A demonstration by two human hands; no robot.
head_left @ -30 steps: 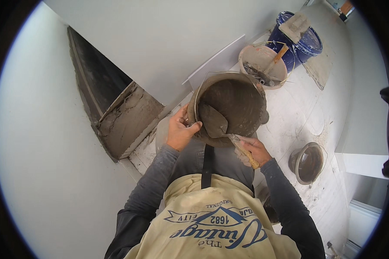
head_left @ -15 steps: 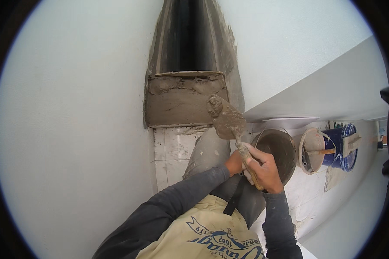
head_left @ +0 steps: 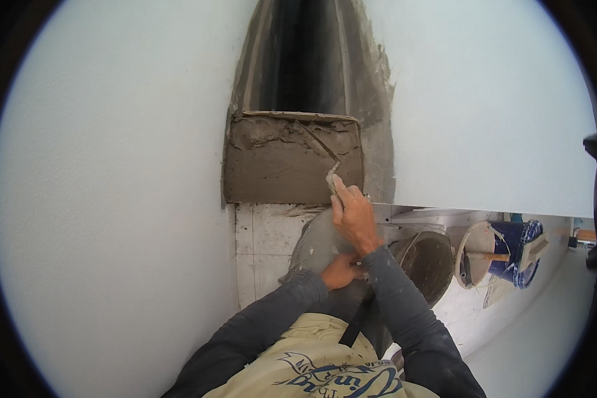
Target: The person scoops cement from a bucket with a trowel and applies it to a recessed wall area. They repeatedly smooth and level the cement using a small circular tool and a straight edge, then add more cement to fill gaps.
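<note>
My right hand (head_left: 356, 215) grips the handle of a pointed trowel (head_left: 320, 141), its fingers wrapped round it. The blade shows nearly edge-on, lying against the upper part of a block face coated with wet grey mortar (head_left: 278, 171). Along the top of that face the mortar is rough and lumpy; lower down it is smoother. My left hand (head_left: 340, 272) is by my leg, below the right wrist, its fingers curled and partly hidden. What it holds, if anything, cannot be made out.
Right of my legs stands a mortar-stained bucket (head_left: 430, 265). Beyond it are a pale bucket (head_left: 476, 255) with a wooden-handled tool across it and a blue bucket (head_left: 507, 249). White walls (head_left: 113, 186) flank a dark opening (head_left: 298, 60) above the mortared face.
My right hand has moved up and left from beside the bucket, bringing the mortar-loaded trowel onto the coated face. The blade has turned edge-on. My left hand has shifted slightly left and down.
</note>
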